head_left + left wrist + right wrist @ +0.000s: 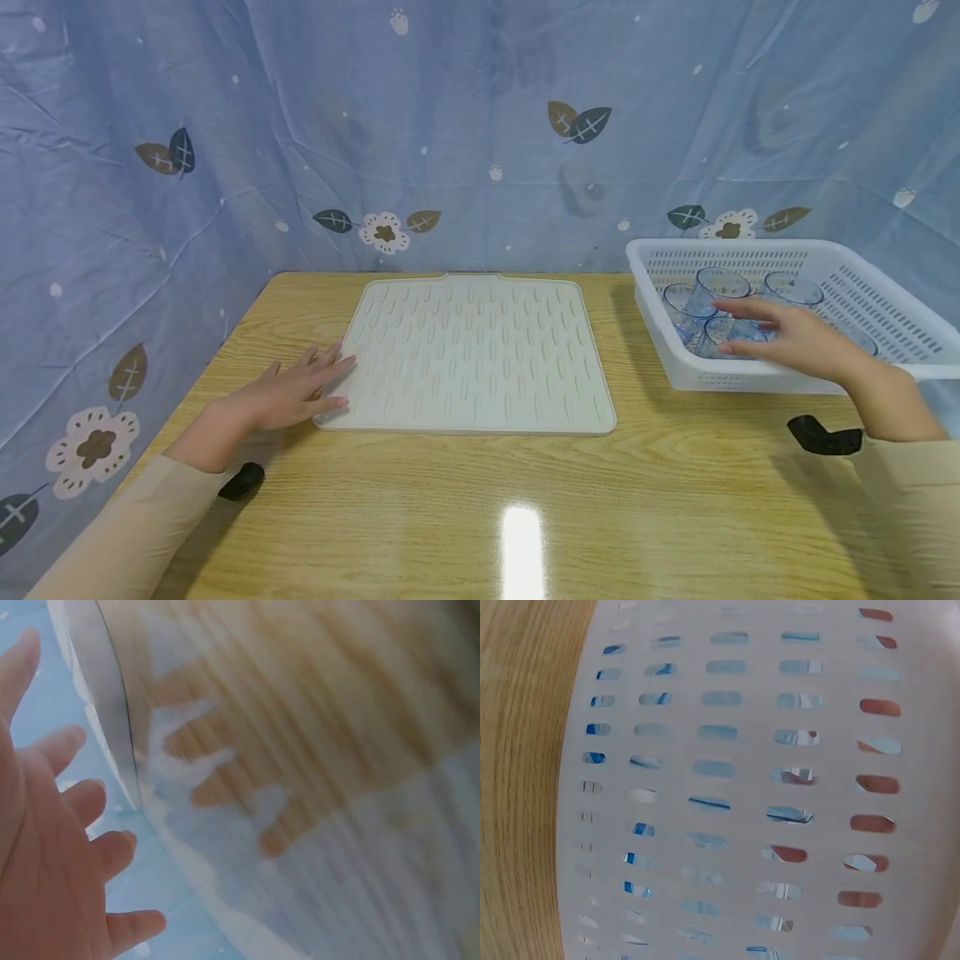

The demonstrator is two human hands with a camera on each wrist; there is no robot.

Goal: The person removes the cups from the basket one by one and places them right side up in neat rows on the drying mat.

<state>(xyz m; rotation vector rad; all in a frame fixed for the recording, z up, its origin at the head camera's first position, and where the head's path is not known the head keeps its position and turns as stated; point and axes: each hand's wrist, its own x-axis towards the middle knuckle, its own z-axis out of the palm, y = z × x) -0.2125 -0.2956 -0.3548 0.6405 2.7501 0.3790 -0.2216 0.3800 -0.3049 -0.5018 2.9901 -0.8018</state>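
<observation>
Glasses (pixel 720 282) partly hidden by right hand (pixel 802 337), fingers (pixel 750 309) parted, contact unclear; left hand (pixel 281 396) spread.

cream long sleeves (pixel 138 525); small black curved pieces (pixel 821 437) at cuffs; bare hands (pixel 288 393).

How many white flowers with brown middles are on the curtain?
3: left flower low down, middle flower beyond the mat, right flower behind the basket. Others may be hidden.
</observation>
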